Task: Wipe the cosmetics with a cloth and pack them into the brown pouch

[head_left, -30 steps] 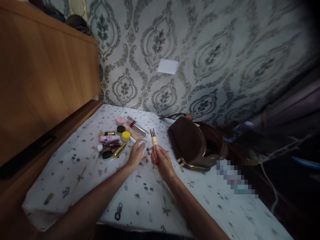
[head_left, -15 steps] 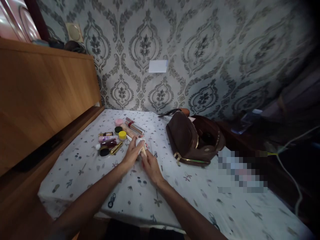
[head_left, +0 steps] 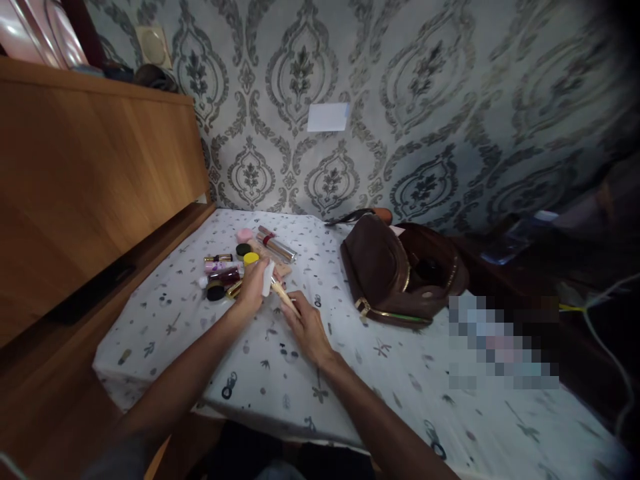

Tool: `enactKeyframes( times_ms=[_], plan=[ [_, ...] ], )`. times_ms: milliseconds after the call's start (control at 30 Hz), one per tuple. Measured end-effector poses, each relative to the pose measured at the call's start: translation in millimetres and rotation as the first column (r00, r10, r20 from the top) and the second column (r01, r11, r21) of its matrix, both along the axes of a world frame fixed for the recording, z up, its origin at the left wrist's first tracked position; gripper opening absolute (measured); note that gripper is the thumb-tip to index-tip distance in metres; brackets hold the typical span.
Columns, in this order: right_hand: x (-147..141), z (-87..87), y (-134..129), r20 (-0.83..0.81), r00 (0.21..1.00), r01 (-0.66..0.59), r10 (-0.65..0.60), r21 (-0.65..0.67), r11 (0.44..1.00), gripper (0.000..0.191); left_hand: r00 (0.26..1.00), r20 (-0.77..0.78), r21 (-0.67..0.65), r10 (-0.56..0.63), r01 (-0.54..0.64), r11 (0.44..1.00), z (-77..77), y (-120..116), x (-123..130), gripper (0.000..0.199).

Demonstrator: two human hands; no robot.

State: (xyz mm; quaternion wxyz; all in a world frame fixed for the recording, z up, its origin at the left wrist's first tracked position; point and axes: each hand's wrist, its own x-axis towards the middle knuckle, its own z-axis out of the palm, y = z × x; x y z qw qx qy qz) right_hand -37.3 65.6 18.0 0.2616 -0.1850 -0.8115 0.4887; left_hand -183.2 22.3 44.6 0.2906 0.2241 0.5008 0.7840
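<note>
My left hand (head_left: 251,291) is closed on a white tissue (head_left: 268,279) above the patterned cloth. In my right hand (head_left: 309,328) is a makeup brush (head_left: 283,293) with a pale handle, its head end pointing at the tissue. I cannot tell whether the brush head touches the tissue. Beside my left hand lie a yellow-lidded jar (head_left: 251,258), a gold lipstick tube (head_left: 233,289), partly hidden by that hand, and a dark red tube (head_left: 223,276). A black round lid (head_left: 216,293) and a dark green one (head_left: 243,249) lie near them.
An open brown bag (head_left: 375,267) stands on the tablecloth (head_left: 350,380) to the right. Further cosmetics, such as a pink round case (head_left: 245,235) and a clear tube (head_left: 280,249), lie behind my hands. A wooden cabinet (head_left: 100,160) borders the left side.
My hands have moved apart. The tissue, wrapped round the brush before, is now at its tip end in my left hand, and more of the handle shows. The view has tilted slightly down.
</note>
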Motion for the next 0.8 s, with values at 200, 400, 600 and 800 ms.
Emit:
enactKeyframes(
  times_ms=[200, 400, 600, 800],
  plan=[
    [-7.3, -5.1, -1.6, -0.112, 0.981, -0.193, 0.161, -0.413, 0.89, 0.039, 0.981, 0.125, 0.044, -0.149, 0.144, 0.989, 1.3, -3.6, -4.7, 0.035],
    [-11.7, -4.4, -6.9, -0.17, 0.957, -0.283, 0.233, -0.718, 0.636, 0.047, 0.902, 0.315, 0.118, -0.295, 0.271, 0.955, 1.3, -6.6, -9.4, 0.04],
    [-13.4, 3.0, -5.2, -0.276, 0.934, -0.35, 0.226, -0.831, 0.431, 0.043, 0.881, 0.385, 0.12, -0.274, 0.246, 0.962, -4.9, -4.0, -6.5, 0.039],
    [-13.8, 4.9, 7.0, -0.341, 0.938, -0.332, 0.066, -0.825, 0.457, 0.04, 0.894, 0.42, 0.114, -0.158, 0.121, 0.986, -6.6, 3.7, 1.0, 0.038]
  ],
)
